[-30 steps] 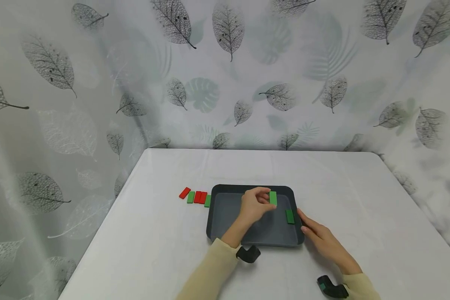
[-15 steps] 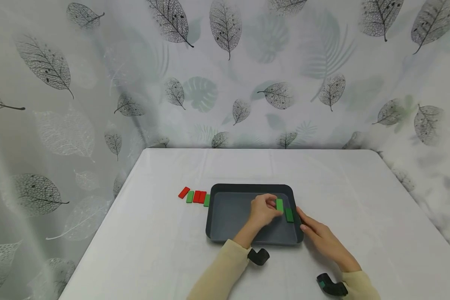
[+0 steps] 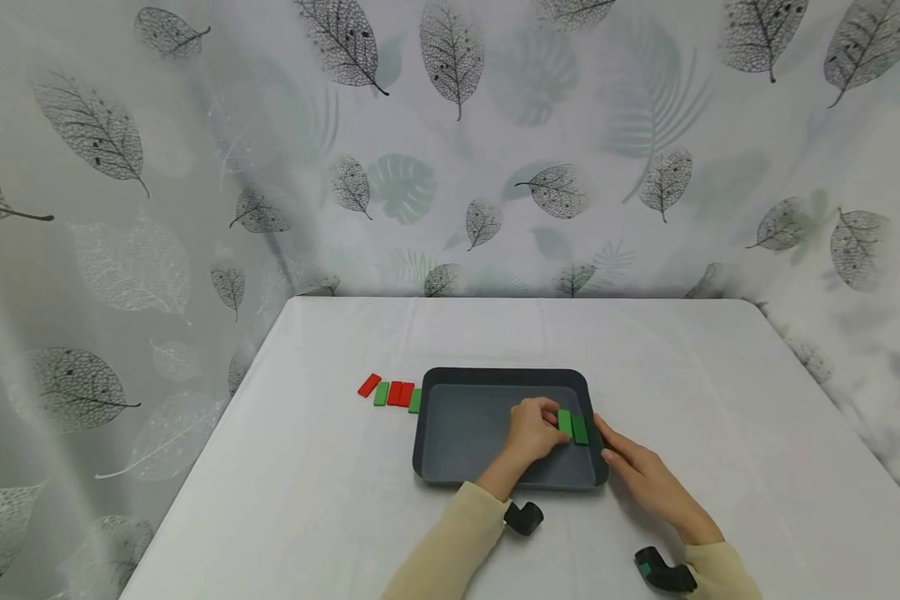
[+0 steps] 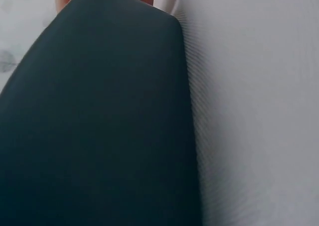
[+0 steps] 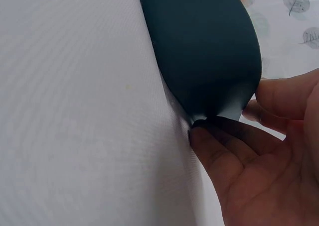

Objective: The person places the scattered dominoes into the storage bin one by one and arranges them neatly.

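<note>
Inside a dark grey baking tray (image 3: 461,433), my left hand (image 3: 532,429) pinches a small flat green block (image 3: 565,422) low over the tray floor. Right beside it lies a second green block (image 3: 581,431), near the tray's right wall. My right hand (image 3: 648,479) holds the tray's right edge. In the right wrist view, the fingers and thumb of the right hand (image 5: 264,161) are at the tray's rim. The left wrist view shows mostly the tray's dark outer side (image 4: 114,101), which hides nearly all of the left hand and its block.
Left of the tray, red blocks (image 3: 395,393) and green blocks (image 3: 381,394) lie in a loose row on the white tablecloth (image 3: 307,500). One red block (image 3: 369,385) sits slanted at the row's end. A leaf-patterned curtain (image 3: 450,150) stands behind the table.
My left hand has moved right and toward me with the green block, lowering it beside the one lying in the tray. The right hand has stayed at the tray's edge.
</note>
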Available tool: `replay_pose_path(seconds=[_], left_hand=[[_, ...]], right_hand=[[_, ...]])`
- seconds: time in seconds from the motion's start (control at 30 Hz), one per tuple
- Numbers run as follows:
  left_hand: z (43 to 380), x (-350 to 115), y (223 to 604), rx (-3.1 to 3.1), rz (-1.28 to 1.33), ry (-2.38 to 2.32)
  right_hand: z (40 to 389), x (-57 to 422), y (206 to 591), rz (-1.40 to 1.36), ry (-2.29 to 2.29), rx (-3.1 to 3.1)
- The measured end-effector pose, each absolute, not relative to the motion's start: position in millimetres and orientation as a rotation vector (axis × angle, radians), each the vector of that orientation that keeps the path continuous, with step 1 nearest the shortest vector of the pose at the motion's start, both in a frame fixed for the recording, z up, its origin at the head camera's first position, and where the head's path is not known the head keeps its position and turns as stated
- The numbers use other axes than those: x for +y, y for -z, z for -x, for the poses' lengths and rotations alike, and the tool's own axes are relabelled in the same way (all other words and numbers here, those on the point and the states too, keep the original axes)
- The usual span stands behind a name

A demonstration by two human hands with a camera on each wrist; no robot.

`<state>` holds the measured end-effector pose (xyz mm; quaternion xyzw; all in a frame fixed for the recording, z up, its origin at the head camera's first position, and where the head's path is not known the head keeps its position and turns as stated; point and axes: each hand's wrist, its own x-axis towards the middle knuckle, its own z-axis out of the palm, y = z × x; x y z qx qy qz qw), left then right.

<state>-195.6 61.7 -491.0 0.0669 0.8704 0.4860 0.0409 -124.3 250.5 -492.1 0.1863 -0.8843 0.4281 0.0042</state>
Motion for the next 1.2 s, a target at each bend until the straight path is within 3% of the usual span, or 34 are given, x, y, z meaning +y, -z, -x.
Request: replay_pose_path(seconds=[1.2], left_hand=[[191.0, 59.8, 488.0, 2.727, -0.315, -1.378]], right_hand=[[125.1, 249.7, 492.9, -0.584, -1.322, -2.775]])
